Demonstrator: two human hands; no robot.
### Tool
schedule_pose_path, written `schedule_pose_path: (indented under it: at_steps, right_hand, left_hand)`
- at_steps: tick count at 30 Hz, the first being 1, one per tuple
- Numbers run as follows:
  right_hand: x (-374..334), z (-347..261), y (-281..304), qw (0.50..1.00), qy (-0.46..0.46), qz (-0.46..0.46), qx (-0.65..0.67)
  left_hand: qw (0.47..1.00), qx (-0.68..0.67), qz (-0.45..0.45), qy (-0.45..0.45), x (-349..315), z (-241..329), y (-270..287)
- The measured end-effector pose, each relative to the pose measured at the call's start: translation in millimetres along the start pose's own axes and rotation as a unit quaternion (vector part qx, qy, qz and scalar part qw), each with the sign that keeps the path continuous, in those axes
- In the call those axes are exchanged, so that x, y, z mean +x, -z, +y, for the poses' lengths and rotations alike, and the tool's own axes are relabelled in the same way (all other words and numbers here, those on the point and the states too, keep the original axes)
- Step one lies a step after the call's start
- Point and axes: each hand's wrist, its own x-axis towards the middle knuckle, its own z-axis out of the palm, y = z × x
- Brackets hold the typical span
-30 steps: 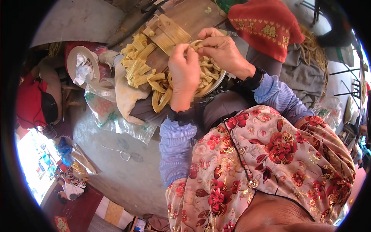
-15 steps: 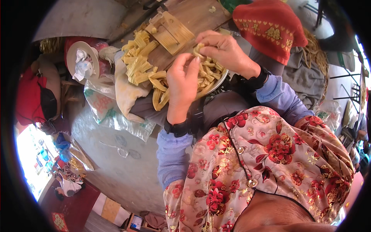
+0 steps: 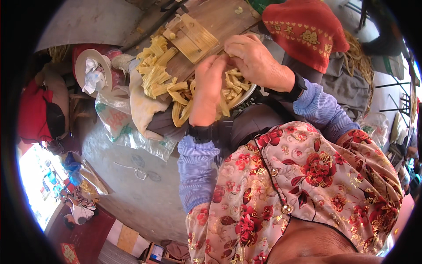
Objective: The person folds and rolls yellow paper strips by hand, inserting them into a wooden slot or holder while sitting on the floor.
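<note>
My left hand [image 3: 207, 88] and my right hand [image 3: 259, 61] meet above a metal bowl [image 3: 247, 97], fingertips pinched together. Between them is a pale yellow strip [image 3: 231, 56], mostly hidden by the fingers. Beneath the hands the bowl holds many folded or knotted yellow pieces [image 3: 234, 86]; some hang over its left side. To the left of the bowl, a heap of flat yellow strips [image 3: 154, 72] lies at the edge of a wooden board [image 3: 233, 22]. A small wooden block with a slot [image 3: 193, 38] rests on that board, just beyond my left hand.
A red cloth with gold patterns [image 3: 303, 33] lies at the far right, beside grey fabric [image 3: 347, 83]. On the left are a white round container with crumpled paper [image 3: 93, 72] and a clear plastic bag [image 3: 132, 136]. Grey floor [image 3: 145, 176] shows below the bag.
My hands have drawn closer together, and the left fingers have turned in toward the right. The strip, visible as a loop before, is now mostly covered by the fingers.
</note>
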Motion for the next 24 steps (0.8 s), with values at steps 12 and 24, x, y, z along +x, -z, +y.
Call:
schedule_pose_path:
  at_steps: [12,24]
  right_hand:
    - [-6,-10,8,0.878,-0.287,0.060,0.378]
    - [-10,3,11,0.949,-0.183,-0.016,0.255]
  left_hand:
    - [0.973,-0.183,-0.071,0.122,0,-2,18]
    - [0.993,0.043,-0.097,0.046,-18,-7,26]
